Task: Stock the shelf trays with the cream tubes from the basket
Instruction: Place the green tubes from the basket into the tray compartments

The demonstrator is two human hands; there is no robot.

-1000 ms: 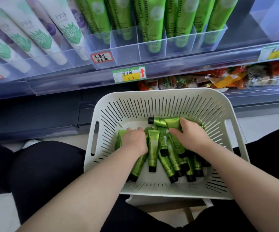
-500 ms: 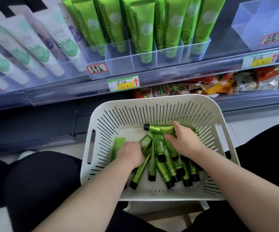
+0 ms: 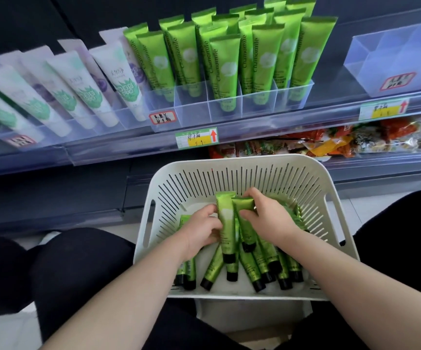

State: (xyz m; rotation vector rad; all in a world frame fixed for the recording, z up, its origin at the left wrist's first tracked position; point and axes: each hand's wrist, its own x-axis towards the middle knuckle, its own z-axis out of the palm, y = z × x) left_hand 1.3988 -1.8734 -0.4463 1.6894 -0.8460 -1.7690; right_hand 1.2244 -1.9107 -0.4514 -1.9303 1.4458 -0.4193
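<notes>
The white slotted basket (image 3: 305,188) is the reference. On its floor, at the near side, loose green cream tubes (image 3: 251,269) lie with their black caps toward the person. At the basket's centre, the left hand (image 3: 200,232) grips one lifted tube (image 3: 225,223) around its body. The right hand (image 3: 267,218) pinches a second tube (image 3: 246,231) just beside the first. Beyond the basket's far rim and above it, the clear shelf tray (image 3: 196,107) holds upright green tubes (image 3: 225,69) in its compartments.

Single head view, looking forward and down, close over basket (image 3: 232,165), shelf trays (image 3: 229,107) beyond.
</notes>
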